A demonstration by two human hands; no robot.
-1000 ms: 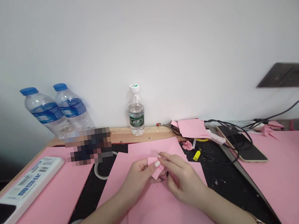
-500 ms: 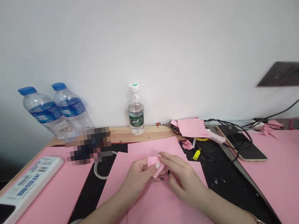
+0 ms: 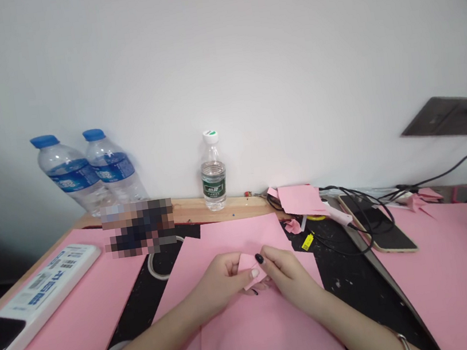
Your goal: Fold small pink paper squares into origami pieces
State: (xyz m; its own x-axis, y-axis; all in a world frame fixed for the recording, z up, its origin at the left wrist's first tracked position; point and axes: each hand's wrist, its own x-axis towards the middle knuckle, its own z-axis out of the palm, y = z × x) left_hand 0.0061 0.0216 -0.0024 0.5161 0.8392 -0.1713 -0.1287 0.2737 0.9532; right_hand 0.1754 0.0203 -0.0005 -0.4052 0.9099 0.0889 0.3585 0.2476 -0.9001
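A small folded piece of pink paper (image 3: 247, 263) is held between both hands, above larger pink sheets (image 3: 241, 232) on the table. My left hand (image 3: 226, 277) pinches its left side, thumb on top and fingers underneath. On the right side, my right hand (image 3: 283, 263) grips the paper with its dark-nailed thumb pressed on top and the fingers curled. The paper's underside and part of its right edge are hidden by the fingers.
A small water bottle (image 3: 213, 178) stands at the wall, with two larger bottles (image 3: 113, 168) leaning to its left. A white device (image 3: 38, 301) lies at left. Right of my hands are a pink paper stack (image 3: 300, 199), a phone (image 3: 379, 224) and black cables (image 3: 349, 252).
My right hand has gone from flat, extended fingers to a curled grip, its thumb now on top of the paper. Both hands and the paper have shifted slightly right and nearer.
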